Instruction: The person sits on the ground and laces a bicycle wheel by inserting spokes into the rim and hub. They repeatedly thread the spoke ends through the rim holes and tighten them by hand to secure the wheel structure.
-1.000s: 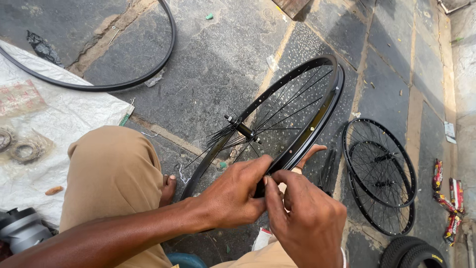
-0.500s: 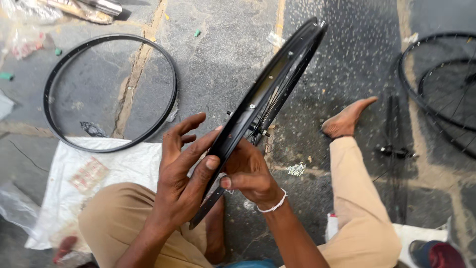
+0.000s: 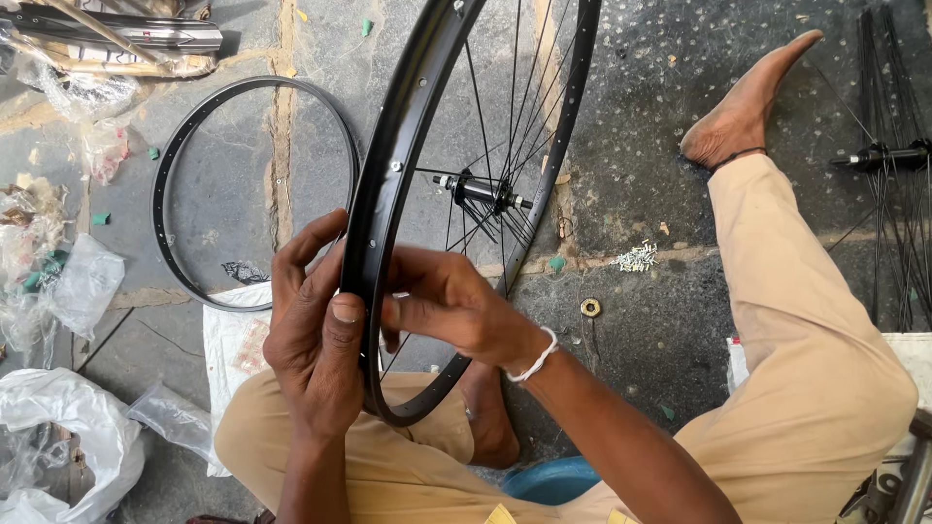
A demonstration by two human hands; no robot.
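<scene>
1. Your left hand (image 3: 316, 335) is wrapped round the outside of the black wheel rim (image 3: 388, 184), fingers curled over its edge and the thumb pressed flat on its outer face.
2. Your right hand (image 3: 442, 301) reaches in from the spoke side, fingers bent and pinched close together against the inner wall of the rim; whether they hold anything small there, you cannot tell.
3. The wheel stands nearly upright between your knees, its low end just above your lap, its top out of view.
4. The hub (image 3: 481, 189) sits in the middle of the spokes, just above your right hand.
5. A bare black rim (image 3: 170, 165) lies flat on the stone floor (image 3: 631, 116) to your left.
6. A small heap of pale metal bits (image 3: 636, 257) lies on the floor near your right leg.
</scene>
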